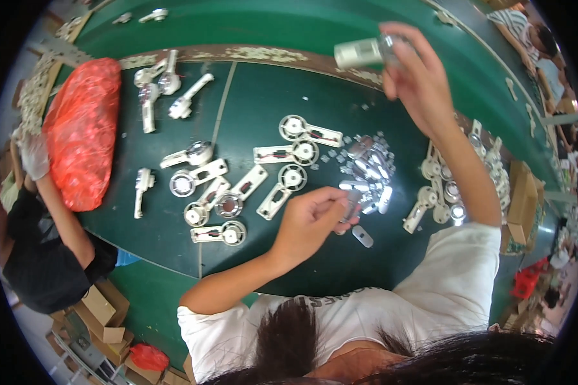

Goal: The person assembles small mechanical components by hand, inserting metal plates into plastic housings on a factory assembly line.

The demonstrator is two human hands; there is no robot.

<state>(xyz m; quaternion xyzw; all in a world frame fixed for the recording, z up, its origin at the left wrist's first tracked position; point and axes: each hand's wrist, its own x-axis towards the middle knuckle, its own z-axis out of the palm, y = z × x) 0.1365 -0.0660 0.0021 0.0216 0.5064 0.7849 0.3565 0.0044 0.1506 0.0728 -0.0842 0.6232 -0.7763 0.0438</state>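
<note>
My right hand [411, 67] is raised beyond the table's far edge, its fingers closed on a white handheld fan part [358, 53]. That part is smeared by motion. Over the middle of the table my left hand [315, 218] pinches a small grey oval cover [350, 204], partly hidden by the fingers. A similar oval cover [363, 236] lies flat just right of it. Beyond the left hand is a heap of shiny oval covers [369, 163] among small clear pieces. White fan housings [294, 153] with round grilles lie left of the heap, some with red wires showing.
More white housings [440, 186] are piled at the right beside a cardboard box [523, 192]. A red plastic bag [83, 135] rests at the left, near a co-worker's gloved hand [35, 156]. A green belt [270, 25] runs past the table's worn far edge.
</note>
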